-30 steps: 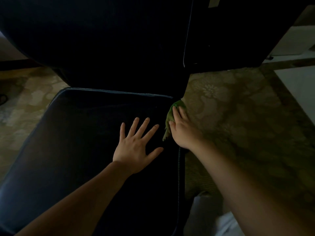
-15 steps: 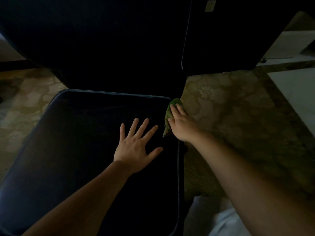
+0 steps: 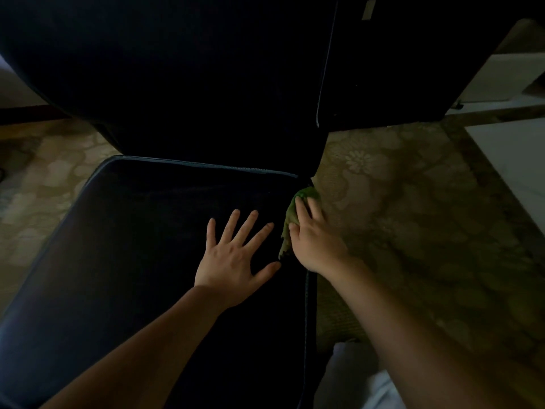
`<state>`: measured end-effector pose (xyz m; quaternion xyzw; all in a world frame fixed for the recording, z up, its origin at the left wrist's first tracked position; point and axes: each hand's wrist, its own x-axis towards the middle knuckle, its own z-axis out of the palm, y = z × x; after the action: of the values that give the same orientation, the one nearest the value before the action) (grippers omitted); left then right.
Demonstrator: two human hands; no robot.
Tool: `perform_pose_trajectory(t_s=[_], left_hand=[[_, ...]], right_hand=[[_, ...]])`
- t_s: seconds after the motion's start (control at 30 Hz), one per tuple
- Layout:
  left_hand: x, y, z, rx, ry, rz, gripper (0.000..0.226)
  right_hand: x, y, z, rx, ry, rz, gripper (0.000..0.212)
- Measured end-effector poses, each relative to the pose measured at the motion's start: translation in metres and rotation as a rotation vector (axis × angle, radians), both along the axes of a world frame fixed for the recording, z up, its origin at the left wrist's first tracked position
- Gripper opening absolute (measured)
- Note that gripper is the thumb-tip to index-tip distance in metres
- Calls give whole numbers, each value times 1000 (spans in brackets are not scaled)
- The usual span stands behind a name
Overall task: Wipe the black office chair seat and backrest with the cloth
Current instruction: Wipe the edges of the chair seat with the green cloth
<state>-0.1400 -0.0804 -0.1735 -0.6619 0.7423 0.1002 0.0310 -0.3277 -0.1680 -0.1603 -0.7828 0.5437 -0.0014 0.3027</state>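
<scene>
The right hand (image 3: 315,243) presses the green cloth (image 3: 290,214) onto the seat (image 3: 132,261) at its right edge near the rear corner, grip flat, fingers laid out; the left hand (image 3: 233,261) rests spread wide on the seat; best to drag evenly along the piping; the backrest (image 3: 191,84) crowds the corner; patterned carpet (image 3: 413,216) lies beside.

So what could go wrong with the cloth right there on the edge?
1. The cloth sits at the seat's right edge under the right hand. A push outward might drop it onto the carpet.
2. The left hand presses flat on the seat. If the chair swivels or rolls, it could slip away.
3. It is dark, so missed spots may go unseen.
</scene>
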Motion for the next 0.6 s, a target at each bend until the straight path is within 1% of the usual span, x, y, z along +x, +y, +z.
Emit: perform_pose_trajectory(t_s=[0.13, 0.2, 0.27, 0.43, 0.6], left_hand=[[0, 1, 1, 7, 4, -9, 80], [1, -1, 2, 19, -3, -10, 79], [1, -3, 2, 17, -8, 0, 79], [0, -3, 0, 13, -16, 9, 79], [-2, 0, 2, 14, -12, 5, 82]], right_hand=[[0, -20, -1, 48, 2, 8, 62], [0, -31, 3, 67, -28, 2, 61], [0, -31, 5, 57, -50, -8, 60], [-4, -7, 1, -13, -10, 6, 60], [2, -21, 2, 1, 23, 11, 62]])
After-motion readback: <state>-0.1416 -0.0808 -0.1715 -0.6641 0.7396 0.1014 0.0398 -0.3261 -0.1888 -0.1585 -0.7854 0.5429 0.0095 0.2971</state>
